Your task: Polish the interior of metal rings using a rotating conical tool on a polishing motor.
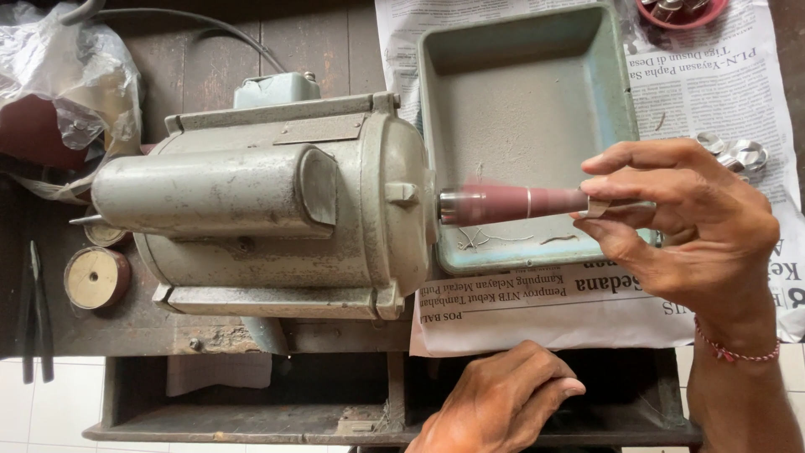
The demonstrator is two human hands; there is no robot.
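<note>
1. Motor (260,210): big grey electric unit lying on the dark wooden bench (210,50), shaft pointing toward the person's right. Grey with dust, cable running off behind it.
2. Newspaper (713,84): spread under the work area to the right of the motor.
3. Tray (520,109): grey-green metal pan on the newspaper, sitting under the shaft end. A few thin curls or slivers on its floor near the front edge; otherwise only dust.
4. Right hand (679,218): fingers half curled, thumb and fingertips pinched on a small pale piece (597,207), held right at the tip of the spindle. Looks like a thin strip or band; too small to say more.
5. Left hand (503,398): loosely closed, holding nothing visible, resting on the front edge of the bench below the tray.
6. Spindle (511,203): tapered, wrapped in reddish abrasive, mounted on the motor shaft over the tray. Blurred, so I'd judge it spinning.
7. Spare abrasive roll (96,277): left of the motor, beside dark pliers (35,310).
8. Shiny metal rings (738,153): a few on the paper behind the right hand.
9. Progress, my read: the piece is on the abrasive, so sanding is in hand. Little debris in the tray. I can't tell which of the rings are finished.
</note>
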